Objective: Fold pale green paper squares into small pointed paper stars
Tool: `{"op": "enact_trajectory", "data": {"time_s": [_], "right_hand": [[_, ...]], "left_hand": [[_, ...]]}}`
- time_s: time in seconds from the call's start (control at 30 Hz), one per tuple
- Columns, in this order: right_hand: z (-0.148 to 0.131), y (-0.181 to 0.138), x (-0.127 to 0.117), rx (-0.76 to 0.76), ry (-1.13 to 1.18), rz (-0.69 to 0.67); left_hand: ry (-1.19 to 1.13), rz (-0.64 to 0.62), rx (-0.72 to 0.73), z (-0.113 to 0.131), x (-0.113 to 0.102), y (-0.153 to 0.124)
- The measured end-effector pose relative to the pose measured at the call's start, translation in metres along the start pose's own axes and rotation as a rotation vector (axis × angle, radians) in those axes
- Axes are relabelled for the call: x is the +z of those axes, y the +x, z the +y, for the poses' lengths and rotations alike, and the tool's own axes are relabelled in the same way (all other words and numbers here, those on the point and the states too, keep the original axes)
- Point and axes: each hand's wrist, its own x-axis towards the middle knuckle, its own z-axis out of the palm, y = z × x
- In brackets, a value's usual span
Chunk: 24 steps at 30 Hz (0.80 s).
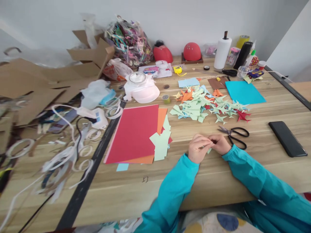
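Note:
My left hand and my right hand meet over the tabletop, fingers pinched together on a small pale green piece of paper. Most of that piece is hidden by the fingers. Just right of my right hand lie black-handled scissors, their blades pointing left. Beyond the hands spreads a heap of folded paper pieces, mostly pale green with some orange, blue and red. To the left, cut pale green paper rests on the edge of a stack of red sheets.
A black phone lies at the right. Turquoise paper, a yellow tape measure, a red pincushion and a white thread cone stand farther back. Tangled cables and strips and cardboard boxes crowd the left.

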Motion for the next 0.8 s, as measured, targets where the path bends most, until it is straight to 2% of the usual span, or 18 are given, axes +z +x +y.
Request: {"op": "enact_trajectory", "data": {"time_s": [0.17, 0.33, 0.57, 0.7, 0.8], "right_hand": [[-0.003, 0.000, 0.000, -0.016, -0.017, -0.009], [-0.002, 0.003, 0.001, -0.016, -0.084, -0.012], [0.001, 0.004, 0.007, 0.015, -0.230, 0.071], [0.001, 0.004, 0.008, 0.053, -0.201, 0.072], [0.001, 0.006, 0.008, 0.069, -0.138, 0.092]], "left_hand": [[-0.043, 0.024, -0.027, 0.000, 0.001, 0.000], [-0.048, 0.075, -0.130, -0.005, 0.006, 0.000], [-0.122, 0.170, -0.306, -0.013, 0.017, 0.002], [-0.234, 0.177, -0.410, -0.013, 0.012, 0.002], [-0.351, 0.127, -0.418, -0.013, 0.004, 0.001]]}}
